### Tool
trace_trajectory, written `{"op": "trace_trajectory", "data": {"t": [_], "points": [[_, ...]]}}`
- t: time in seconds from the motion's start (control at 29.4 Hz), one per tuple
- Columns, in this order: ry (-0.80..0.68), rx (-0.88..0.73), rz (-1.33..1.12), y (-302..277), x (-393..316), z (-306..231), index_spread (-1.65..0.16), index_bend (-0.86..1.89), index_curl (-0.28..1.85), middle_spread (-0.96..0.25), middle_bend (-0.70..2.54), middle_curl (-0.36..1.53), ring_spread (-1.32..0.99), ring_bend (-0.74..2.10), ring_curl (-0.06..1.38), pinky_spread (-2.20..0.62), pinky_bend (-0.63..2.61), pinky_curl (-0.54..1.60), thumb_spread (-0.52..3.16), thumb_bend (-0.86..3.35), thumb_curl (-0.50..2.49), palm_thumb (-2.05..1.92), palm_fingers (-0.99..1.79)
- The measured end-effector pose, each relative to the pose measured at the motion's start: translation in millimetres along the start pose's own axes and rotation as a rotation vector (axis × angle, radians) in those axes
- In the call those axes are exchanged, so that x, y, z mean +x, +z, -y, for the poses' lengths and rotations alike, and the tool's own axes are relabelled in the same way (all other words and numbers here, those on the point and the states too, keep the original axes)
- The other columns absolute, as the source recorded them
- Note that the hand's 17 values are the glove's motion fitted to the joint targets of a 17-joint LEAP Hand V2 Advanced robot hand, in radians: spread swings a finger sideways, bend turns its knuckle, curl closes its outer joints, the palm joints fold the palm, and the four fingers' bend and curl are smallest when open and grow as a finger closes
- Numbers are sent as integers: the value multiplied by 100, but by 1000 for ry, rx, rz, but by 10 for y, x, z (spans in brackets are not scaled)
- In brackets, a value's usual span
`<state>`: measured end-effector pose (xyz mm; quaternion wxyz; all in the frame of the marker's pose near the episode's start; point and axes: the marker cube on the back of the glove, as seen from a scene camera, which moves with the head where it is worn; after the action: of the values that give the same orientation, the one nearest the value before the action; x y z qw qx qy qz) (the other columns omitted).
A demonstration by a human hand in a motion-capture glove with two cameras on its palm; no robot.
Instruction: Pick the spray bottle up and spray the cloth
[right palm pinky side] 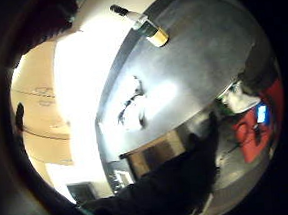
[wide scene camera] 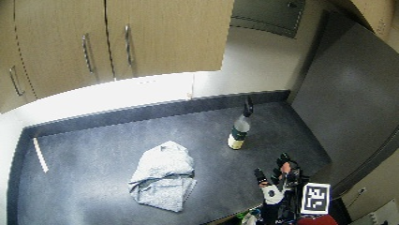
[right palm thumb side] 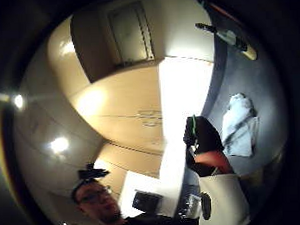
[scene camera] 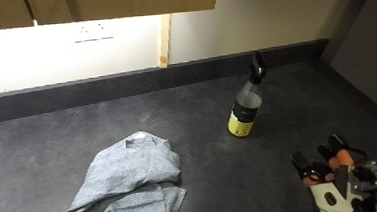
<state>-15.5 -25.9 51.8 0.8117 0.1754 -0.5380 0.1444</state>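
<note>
Outside view, left to right. Crumpled grey cloth [scene camera: 129, 188] lies on the dark countertop [scene camera: 57, 140] at 7 o'clock. Spray bottle [scene camera: 247, 103] stands upright at 2 o'clock, well apart from the cloth. Gloved right hand [scene camera: 329, 169], at 4 o'clock, holds nothing, fingers extended.
</note>
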Motion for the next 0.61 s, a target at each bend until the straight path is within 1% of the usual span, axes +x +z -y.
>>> {"op": "trace_trajectory", "data": {"t": [0.1,0.17,0.61], "points": [[63,35,174,22,94,-62,-35,13,24,4,19,27,12,41,30,13,65,30,99,8,44,78,31],[87,44,215,30,134,-86,-35,12,23,5,19,27,12,41,30,13,65,31,100,7,45,79,30],[144,58,166,176,285,-79,-35,14,23,6,19,30,13,42,32,13,67,32,102,0,49,81,28]]}}
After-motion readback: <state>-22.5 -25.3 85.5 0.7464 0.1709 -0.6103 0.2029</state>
